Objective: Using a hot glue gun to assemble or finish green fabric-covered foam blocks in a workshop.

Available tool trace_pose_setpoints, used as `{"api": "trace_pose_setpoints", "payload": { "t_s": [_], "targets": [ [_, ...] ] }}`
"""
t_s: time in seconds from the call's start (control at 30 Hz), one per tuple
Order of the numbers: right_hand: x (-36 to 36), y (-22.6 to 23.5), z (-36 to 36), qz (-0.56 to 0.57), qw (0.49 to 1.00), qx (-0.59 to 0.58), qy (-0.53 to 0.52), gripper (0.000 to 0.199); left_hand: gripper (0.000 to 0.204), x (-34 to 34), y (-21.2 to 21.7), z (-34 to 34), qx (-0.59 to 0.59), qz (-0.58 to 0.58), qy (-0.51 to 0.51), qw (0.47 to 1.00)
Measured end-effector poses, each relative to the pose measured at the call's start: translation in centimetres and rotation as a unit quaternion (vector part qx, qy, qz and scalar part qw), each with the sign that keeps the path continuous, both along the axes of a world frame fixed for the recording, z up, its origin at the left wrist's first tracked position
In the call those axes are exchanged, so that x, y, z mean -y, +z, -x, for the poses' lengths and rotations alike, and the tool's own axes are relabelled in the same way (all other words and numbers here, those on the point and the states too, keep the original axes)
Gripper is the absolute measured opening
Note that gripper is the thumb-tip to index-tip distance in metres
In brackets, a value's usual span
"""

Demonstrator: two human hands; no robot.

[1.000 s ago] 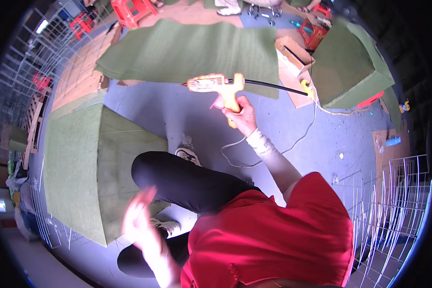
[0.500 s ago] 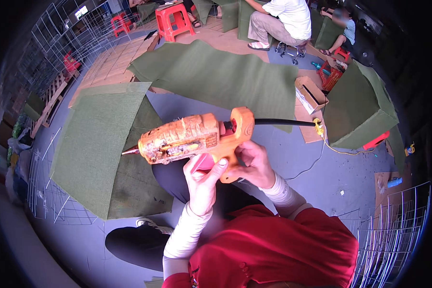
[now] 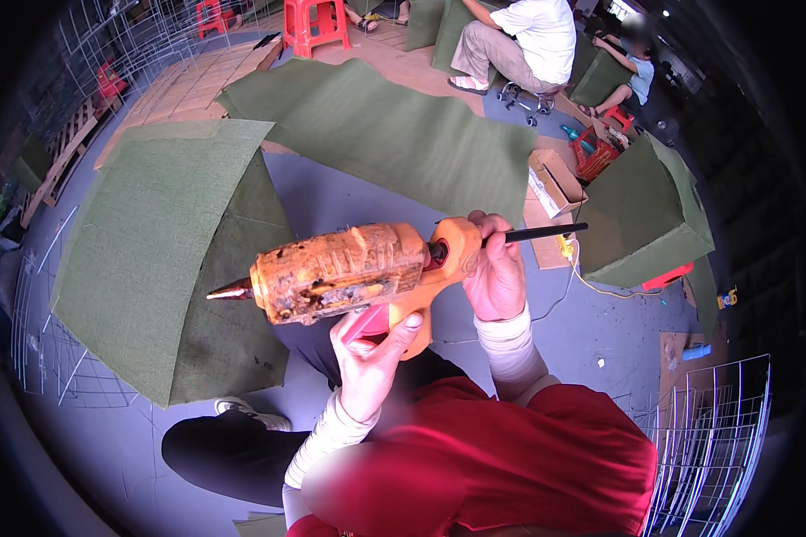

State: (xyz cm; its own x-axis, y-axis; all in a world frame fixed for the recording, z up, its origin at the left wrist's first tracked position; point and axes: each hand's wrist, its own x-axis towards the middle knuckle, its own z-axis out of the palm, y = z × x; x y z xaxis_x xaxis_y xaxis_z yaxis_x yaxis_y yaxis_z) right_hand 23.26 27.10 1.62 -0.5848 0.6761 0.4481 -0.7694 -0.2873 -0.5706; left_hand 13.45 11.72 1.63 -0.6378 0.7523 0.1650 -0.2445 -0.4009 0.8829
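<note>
An orange hot glue gun, scorched and crusted with dried glue, is held up in front of me, its metal nozzle pointing left. My left hand is closed around its handle by the red trigger. From the rear of the gun a black glue stick juts out to the right. My right hand pinches this stick close behind the gun's back end. Beyond the nozzle stands a green fabric-covered box shape, with a darker side facing me.
A long green fabric sheet lies ahead on the floor. To the right are an open cardboard box, another green box, a yellow cord and wire grids. A co-worker sits ahead near a red stool.
My right hand has moved from the handle up to the glue stick behind the gun. The left hand keeps its hold. The whole view has shifted slightly.
</note>
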Motion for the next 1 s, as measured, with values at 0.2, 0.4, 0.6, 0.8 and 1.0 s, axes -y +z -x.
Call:
{"api": "trace_pose_setpoints", "payload": {
  "t_s": [0.2, 0.4, 0.6, 0.8, 1.0],
  "targets": [
    [1.6, 1.2, 0.1, -0.077, 0.996, 0.027, -0.038, 0.033, 0.016, 0.6, -0.8, 0.7, 0.074, 0.0, -0.036, 0.997],
    [1.3, 1.2, -1.4, -0.085, 0.994, 0.034, -0.064, 0.039, 0.012, 1.1, -0.7, 0.7, 0.112, -0.034, -0.069, 0.991],
    [2.3, 0.0, -1.0, -0.142, 0.972, 0.006, -0.187, 0.03, 0.03, 1.0, -0.3, 1.1, 0.143, -0.051, -0.136, 0.979],
    [2.6, 0.2, -0.9, -0.208, 0.939, 0.023, -0.275, 0.03, 0.033, 1.1, -1.2, 1.1, 0.12, -0.064, -0.179, 0.974],
    [3.1, -0.6, -0.9, -0.211, 0.923, 0.044, -0.318, 0.03, 0.045, 0.5, -1.6, 0.6, 0.138, -0.066, -0.185, 0.971]
  ]
}}
